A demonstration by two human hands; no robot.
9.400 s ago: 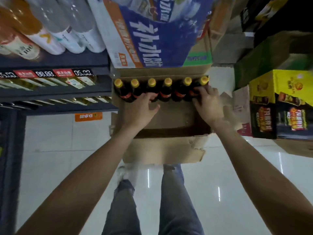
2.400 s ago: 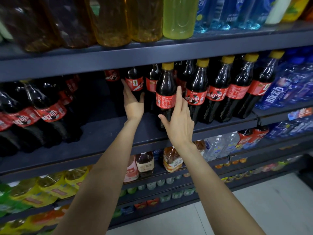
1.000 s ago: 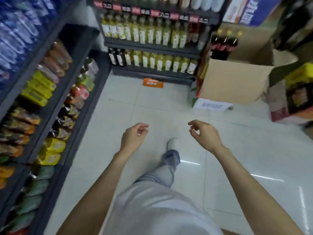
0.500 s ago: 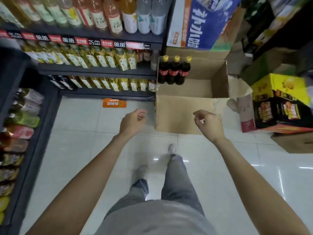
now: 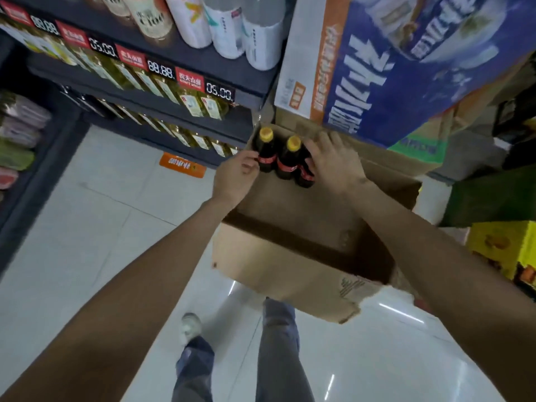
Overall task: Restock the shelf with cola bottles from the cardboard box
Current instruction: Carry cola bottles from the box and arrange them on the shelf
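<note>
An open cardboard box (image 5: pixel 290 274) stands on the floor ahead of me. At its far left corner stand three dark cola bottles with red labels. The left bottle (image 5: pixel 266 152) and the middle bottle (image 5: pixel 288 163) show yellow caps. My left hand (image 5: pixel 235 178) reaches in from the left, its fingers curled against the left bottle's label. The third bottle (image 5: pixel 306 177) is held by my right hand (image 5: pixel 333 163), which wraps over its top and hides the cap. The rest of the box floor is bare cardboard.
A big blue and orange carton (image 5: pixel 391 68) overhangs the box's far side. Dark shelves with yellow oil-coloured bottles (image 5: pixel 185 97) and price tags run at the left. A yellow carton (image 5: pixel 504 250) sits on the right. An orange sign (image 5: pixel 182 169) lies on the white tiled floor.
I have stepped up to the box. Both hands, loosely curled in the air half a second ago, have reached in and closed on the outer two cola bottles.
</note>
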